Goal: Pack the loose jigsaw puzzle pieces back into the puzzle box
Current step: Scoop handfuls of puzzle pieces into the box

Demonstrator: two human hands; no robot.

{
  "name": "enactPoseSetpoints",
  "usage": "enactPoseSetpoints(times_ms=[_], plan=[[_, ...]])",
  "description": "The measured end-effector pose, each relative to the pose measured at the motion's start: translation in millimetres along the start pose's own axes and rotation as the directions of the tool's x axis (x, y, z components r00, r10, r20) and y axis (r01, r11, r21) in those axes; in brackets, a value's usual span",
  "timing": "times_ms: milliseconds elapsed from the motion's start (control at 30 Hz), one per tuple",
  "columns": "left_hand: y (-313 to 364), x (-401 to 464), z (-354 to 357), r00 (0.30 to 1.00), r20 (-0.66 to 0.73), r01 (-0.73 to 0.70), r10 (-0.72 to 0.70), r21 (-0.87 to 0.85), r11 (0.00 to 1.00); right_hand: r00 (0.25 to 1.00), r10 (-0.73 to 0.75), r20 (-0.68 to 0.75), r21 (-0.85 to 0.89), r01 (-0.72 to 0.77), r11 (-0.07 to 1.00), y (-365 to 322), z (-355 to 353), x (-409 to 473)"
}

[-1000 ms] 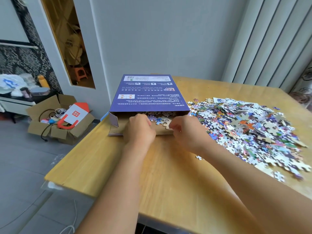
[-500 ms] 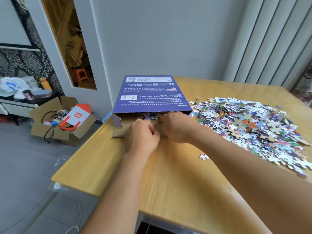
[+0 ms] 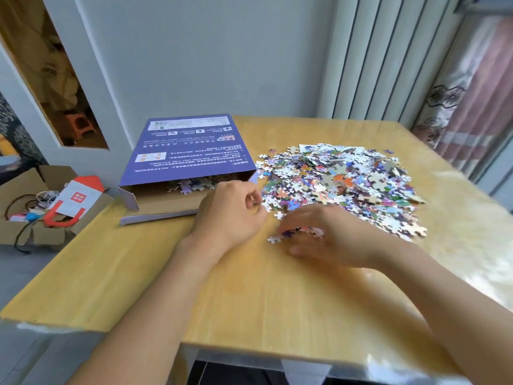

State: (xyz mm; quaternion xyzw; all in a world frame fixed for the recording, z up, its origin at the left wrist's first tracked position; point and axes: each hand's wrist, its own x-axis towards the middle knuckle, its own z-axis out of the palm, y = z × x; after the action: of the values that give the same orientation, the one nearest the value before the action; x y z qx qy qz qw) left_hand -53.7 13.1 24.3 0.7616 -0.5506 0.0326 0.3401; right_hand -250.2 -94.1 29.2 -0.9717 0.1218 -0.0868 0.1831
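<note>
A person's right hand (image 3: 319, 234) gathers a small cluster of puzzle pieces (image 3: 301, 232) on the bench (image 3: 263, 301); whether the curled left hand (image 3: 236, 212) holds anything cannot be told. A few pieces lie inside the puzzle box (image 3: 188, 162); the large pile (image 3: 341, 182) beside it remains unpacked.

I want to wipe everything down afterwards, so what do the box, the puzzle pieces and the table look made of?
Box: cardboard, printed purple outside with a matte look; the raw brown inside shows at its open end.
Puzzle pieces: thin printed card, seemingly; some overturned ones show plain tan backs.
Table: light wood grain, wood or laminate, under a glossy coat that reflects window light.
</note>
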Motion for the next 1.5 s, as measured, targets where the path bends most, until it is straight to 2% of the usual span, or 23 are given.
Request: enactPoseSetpoints(times_ms=[100,167,233,333,400,500,567,700,833,1067,1233,1300,1333,1433,1500], plan=[[23,14,13,0.986,0.166,-0.031,0.018,0.077,0.997,0.988,-0.153,0.029,-0.111,0.155,0.982,6,10,-2],[31,21,21,0.974,0.223,-0.056,0.024,0.138,0.989,0.984,-0.176,-0.036,-0.199,0.165,0.966,15,4,-2],[39,27,30,0.967,0.253,-0.082,0.042,0.147,0.986,0.987,-0.121,-0.102,-0.231,0.094,0.968,27,-6,-8],[49,38,42,0.967,0.23,-0.106,0.112,-0.04,0.994,0.965,0.023,-0.261,0.016,-0.019,1.0,45,-19,-27],[50,42,46,0.97,0.173,-0.153,0.169,-0.103,0.983,0.942,0.15,-0.302,0.069,-0.135,0.988,53,-25,-36],[41,44,56,0.976,0.082,-0.192,0.202,-0.114,0.975,0.923,0.317,-0.22,0.035,-0.317,0.948,55,-29,-40],[34,45,59,0.977,0.083,-0.187,0.196,-0.103,0.977,0.912,0.365,-0.188,-0.017,-0.375,0.927,48,-26,-34],[26,46,59,0.981,0.093,-0.162,0.169,-0.083,0.983,0.904,0.38,-0.195,-0.225,-0.418,0.88,38,-6,-11],[22,44,64,0.976,0.136,-0.156,0.168,-0.096,0.983,0.891,0.367,-0.266,-0.252,-0.432,0.866,42,-6,3],[28,40,62,0.939,0.229,-0.224,0.256,-0.157,0.962,0.825,0.408,-0.391,-0.12,-0.485,0.866,55,-16,1],[30,42,66,0.962,0.158,-0.183,0.223,-0.233,0.955,0.727,0.447,-0.521,0.181,-0.417,0.891,56,-23,0],[32,42,67,0.966,0.135,-0.18,0.219,-0.249,0.951,0.686,0.552,-0.474,0.426,-0.371,0.825,57,-27,-1],[33,41,67,0.968,0.128,-0.176,0.215,-0.262,0.949,0.676,0.605,-0.42,0.569,-0.323,0.756,56,-28,-1],[33,41,66,0.97,0.129,-0.167,0.206,-0.265,0.95,0.689,0.692,-0.217,0.891,-0.149,0.428,49,-32,-2],[32,42,62,0.975,0.093,-0.171,0.201,-0.256,0.951,0.714,0.694,-0.092,0.983,-0.044,0.177,44,-33,-2]])
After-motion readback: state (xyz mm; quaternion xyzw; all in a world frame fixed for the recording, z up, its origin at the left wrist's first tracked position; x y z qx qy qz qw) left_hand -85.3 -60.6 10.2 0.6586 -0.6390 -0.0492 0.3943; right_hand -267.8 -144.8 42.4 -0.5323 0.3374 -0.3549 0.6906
